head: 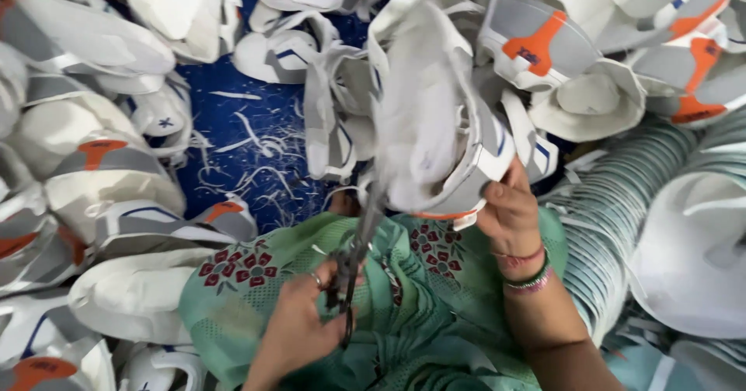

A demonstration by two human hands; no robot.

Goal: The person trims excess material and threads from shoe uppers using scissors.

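Note:
My right hand (509,212) grips the lower edge of a white and grey shoe upper (435,127) and holds it up above my lap. My left hand (299,325) is closed around the handles of a pair of dark scissors (357,243). The scissor blades point up and meet the bottom edge of the held shoe upper near an orange trim line. Bangles and a thread sit on my right wrist. My lap is covered by green cloth (256,298) with a dark red flower print.
Piles of white, grey and orange shoe uppers (101,165) surround me on the left, top and right (544,45). A stack of flat pale pieces (622,204) leans at the right. Thin white trimmings (256,142) lie scattered on a blue sheet.

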